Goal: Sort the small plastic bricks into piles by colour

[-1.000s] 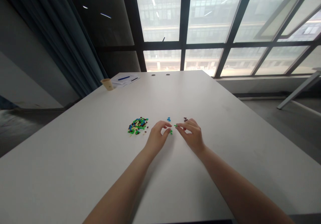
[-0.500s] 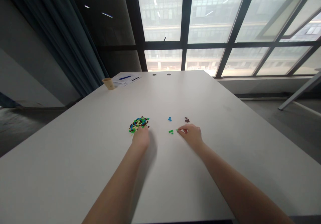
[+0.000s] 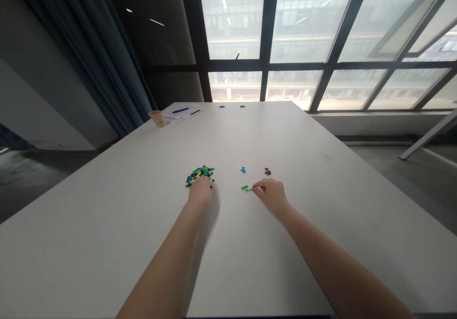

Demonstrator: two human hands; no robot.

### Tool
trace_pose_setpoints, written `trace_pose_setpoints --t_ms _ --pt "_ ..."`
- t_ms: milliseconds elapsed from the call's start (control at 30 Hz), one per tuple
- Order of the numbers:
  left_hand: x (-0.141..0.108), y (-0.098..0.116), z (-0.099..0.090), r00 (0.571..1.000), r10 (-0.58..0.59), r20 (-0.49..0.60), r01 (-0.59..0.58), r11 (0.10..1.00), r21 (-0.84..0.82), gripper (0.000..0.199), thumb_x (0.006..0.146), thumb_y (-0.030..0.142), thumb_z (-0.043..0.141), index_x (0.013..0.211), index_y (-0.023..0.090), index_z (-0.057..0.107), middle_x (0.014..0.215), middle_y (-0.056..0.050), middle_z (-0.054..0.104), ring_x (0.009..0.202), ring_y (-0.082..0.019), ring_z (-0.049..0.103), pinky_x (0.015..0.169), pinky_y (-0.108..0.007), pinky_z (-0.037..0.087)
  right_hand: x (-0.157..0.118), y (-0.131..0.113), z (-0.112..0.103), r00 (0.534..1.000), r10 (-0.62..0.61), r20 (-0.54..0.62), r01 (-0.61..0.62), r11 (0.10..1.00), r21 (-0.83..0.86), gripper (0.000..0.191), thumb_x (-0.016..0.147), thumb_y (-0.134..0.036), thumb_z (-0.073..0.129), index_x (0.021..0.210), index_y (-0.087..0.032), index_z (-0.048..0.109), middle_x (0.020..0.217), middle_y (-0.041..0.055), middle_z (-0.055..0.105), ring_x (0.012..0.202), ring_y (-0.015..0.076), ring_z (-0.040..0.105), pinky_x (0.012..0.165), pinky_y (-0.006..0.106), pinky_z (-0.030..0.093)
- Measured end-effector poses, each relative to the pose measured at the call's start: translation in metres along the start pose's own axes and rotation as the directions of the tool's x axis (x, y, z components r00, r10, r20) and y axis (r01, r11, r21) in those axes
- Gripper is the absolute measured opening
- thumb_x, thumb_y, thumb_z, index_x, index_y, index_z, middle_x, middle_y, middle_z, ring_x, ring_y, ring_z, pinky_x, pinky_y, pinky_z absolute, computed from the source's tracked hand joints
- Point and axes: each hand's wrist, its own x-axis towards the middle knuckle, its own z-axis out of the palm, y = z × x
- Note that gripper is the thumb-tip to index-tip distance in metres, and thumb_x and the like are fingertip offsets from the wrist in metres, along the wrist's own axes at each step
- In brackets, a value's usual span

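Note:
A heap of small building bricks (image 3: 200,171) in green, blue, dark brown and pale yellow lies left of centre. My left hand (image 3: 200,189) is at its near edge, back towards me; its fingers are hidden, so any grip cannot be made out. My right hand (image 3: 272,191) pinches a small green brick (image 3: 250,189) between thumb and fingertips, low over the table. Just left of it lie other green bricks (image 3: 244,187). Farther back are a little cluster of blue bricks (image 3: 243,170) and one of dark brown bricks (image 3: 267,171), beyond my right hand.
The white table (image 3: 228,252) stretches towards the windows. At its far left are a paper cup (image 3: 157,118) and papers (image 3: 182,114) with a blue pen (image 3: 180,110). Two dark round discs (image 3: 222,106) show near the far edge.
My right hand has brought its green brick slightly down and left, closer to the other green ones. My left hand has shifted a little farther over the heap. The view has moved slightly.

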Motion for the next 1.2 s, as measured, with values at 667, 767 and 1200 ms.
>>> trace_pose_setpoints --t_ms 667,767,1200 --pt "-0.025 0.039 -0.003 0.939 0.322 0.122 0.106 0.066 -0.992 0.025 0.056 0.020 0.071 0.076 0.014 0.057 0.077 0.000 0.061 0.071 -0.011 0.061 0.075 -0.028 0.050 -0.004 -0.010 -0.009 0.885 -0.312 -0.347 0.419 0.858 0.298 0.018 0.078 -0.025 0.059 0.093 -0.022 0.068 0.066 0.0000 0.057 0.069 0.0142 0.053 0.073 0.029 0.041" --pt "-0.031 0.046 -0.002 0.915 0.385 0.124 0.145 -0.027 -0.989 0.034 0.051 0.022 0.078 0.076 0.014 0.058 0.073 0.001 0.060 0.067 -0.008 0.060 0.071 -0.025 0.049 -0.006 -0.015 -0.011 0.839 -0.362 -0.407 0.509 0.786 0.351 0.018 0.077 -0.024 0.062 0.094 -0.023 0.067 0.076 0.0018 0.063 0.076 0.0153 0.056 0.076 0.031 0.043" --pt "-0.029 0.044 0.004 0.875 0.483 0.027 0.050 -0.033 -0.998 0.040 0.055 0.024 0.079 0.087 0.015 0.056 0.069 0.002 0.063 0.067 -0.009 0.060 0.071 -0.024 0.045 -0.008 -0.021 -0.012 0.807 -0.351 -0.475 0.538 0.769 0.345 0.007 0.077 -0.024 0.064 0.082 -0.023 0.068 0.076 0.0024 0.065 0.073 0.0152 0.057 0.073 0.033 0.045"
